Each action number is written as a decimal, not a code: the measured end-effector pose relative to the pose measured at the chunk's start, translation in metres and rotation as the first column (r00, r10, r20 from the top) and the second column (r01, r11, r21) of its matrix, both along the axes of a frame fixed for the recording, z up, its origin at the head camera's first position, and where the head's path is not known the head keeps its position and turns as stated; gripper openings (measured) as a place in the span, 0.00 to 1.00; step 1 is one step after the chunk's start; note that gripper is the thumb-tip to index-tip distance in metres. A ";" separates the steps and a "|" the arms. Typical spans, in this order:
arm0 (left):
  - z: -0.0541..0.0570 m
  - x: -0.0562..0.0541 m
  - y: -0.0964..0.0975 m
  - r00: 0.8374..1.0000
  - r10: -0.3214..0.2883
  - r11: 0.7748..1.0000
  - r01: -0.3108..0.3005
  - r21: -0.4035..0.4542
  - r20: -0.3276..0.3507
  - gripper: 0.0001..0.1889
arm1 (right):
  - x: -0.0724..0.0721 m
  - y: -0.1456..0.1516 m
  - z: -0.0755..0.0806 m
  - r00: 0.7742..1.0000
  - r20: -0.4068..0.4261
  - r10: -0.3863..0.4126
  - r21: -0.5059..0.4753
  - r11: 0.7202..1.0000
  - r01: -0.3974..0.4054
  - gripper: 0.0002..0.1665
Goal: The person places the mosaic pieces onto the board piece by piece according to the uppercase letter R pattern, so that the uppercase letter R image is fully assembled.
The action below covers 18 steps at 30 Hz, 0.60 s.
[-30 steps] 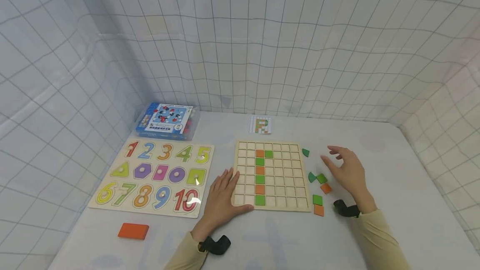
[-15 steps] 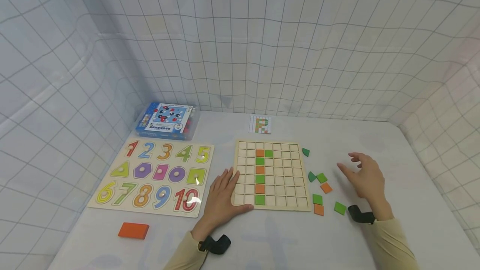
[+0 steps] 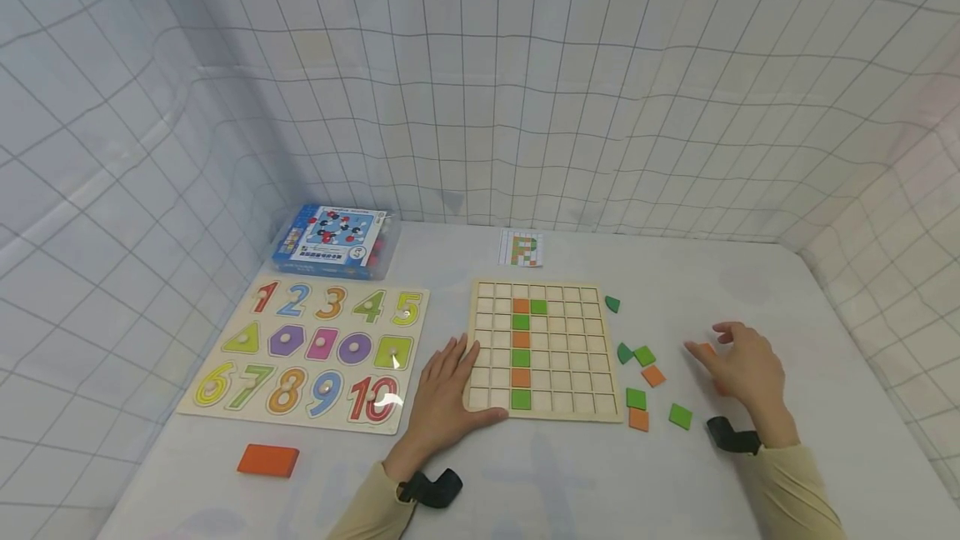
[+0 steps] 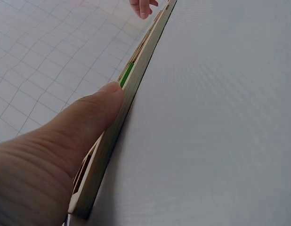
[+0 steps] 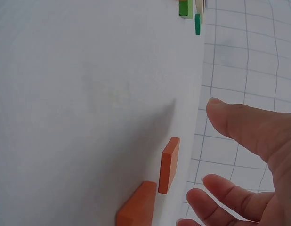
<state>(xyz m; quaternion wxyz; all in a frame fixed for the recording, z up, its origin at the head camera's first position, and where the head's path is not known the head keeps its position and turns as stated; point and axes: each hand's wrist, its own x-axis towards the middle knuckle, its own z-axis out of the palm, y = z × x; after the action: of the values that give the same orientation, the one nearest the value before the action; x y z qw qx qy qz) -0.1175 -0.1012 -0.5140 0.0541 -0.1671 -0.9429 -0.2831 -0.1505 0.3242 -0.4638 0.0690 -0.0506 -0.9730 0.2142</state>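
My left hand (image 3: 444,394) rests at the near left corner of a wooden grid board (image 3: 577,361), fingers straight along its side. In the left wrist view its thumb (image 4: 101,101) lies on the near rim. Green and orange square tiles fill part of one column, with a green tile (image 3: 538,307) beside the upper one. To the board's right, my right hand (image 3: 746,373) hovers with thumb and fingers apart and nothing between them. Below it are an orange tile (image 5: 169,165) and another orange piece (image 5: 138,207), partly hidden in the head view.
Loose tiles, including a green tile (image 3: 680,416) and an orange tile (image 3: 653,376), lie between board and right hand, with dark green quarter-rounds (image 3: 625,353). A pattern card (image 3: 525,249) lies behind. Left are a number puzzle (image 3: 300,357), a blue box (image 3: 333,242) and an orange block (image 3: 267,461).
My right hand has moved rightward and slightly nearer, away from the board. A green tile and orange pieces it covered have come into view. The left hand stays put.
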 end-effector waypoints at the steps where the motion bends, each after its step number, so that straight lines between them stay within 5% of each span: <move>1: 0.000 0.000 0.000 1.000 0.001 1.000 -0.001 -0.002 0.001 0.55 | 0.000 0.000 0.000 1.000 0.013 -0.003 0.002 1.000 0.003 0.40; 18: -0.002 -0.001 -0.001 1.000 0.001 1.000 -0.001 -0.014 0.008 0.55 | 0.002 0.006 -0.004 0.989 0.145 -0.019 0.014 1.000 0.018 0.35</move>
<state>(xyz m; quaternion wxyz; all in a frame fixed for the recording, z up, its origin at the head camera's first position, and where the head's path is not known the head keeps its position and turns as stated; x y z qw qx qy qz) -0.1186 -0.1018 -0.5162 0.0492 -0.1660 -0.9451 -0.2772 -0.1484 0.3298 -0.4675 0.0003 -0.0746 -0.9763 0.2034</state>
